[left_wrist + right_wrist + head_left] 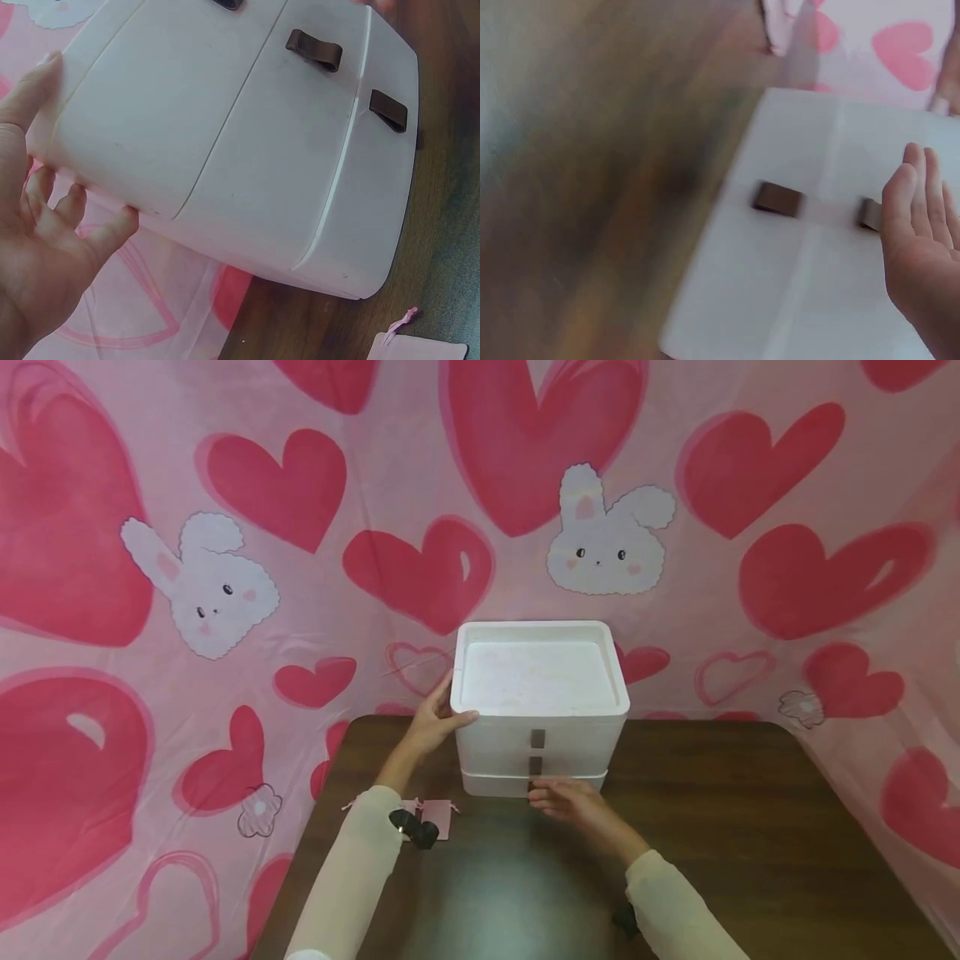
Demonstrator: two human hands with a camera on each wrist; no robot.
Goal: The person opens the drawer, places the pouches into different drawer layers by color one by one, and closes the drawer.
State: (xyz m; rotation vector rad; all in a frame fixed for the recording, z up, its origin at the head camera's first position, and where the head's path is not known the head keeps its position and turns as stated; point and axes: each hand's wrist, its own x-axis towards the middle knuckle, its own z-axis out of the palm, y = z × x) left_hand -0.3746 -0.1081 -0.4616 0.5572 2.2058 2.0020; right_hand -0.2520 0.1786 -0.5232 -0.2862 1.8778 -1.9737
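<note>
White drawer unit point(540, 710) stands at the far middle of the brown table point(750, 827), close against the pink heart-printed backdrop point(225, 527). It is a rounded plastic box with a shallow recessed top and stacked drawer fronts, each carrying a small dark brown pull tab point(537, 739). The left hand point(435, 722) rests against the unit's upper left corner, thumb laid along the top rim and fingers spread loosely against the side, pressing rather than clasping. The right hand point(570, 800) hovers low in front of the unit, its fingers extended and relaxed, fingertips just beside the lowest tab point(535, 766); whether they touch it cannot be told, and it grasps nothing. A small pink drawstring pouch point(433, 817) lies on the table near the left forearm, well apart from the unit.
</note>
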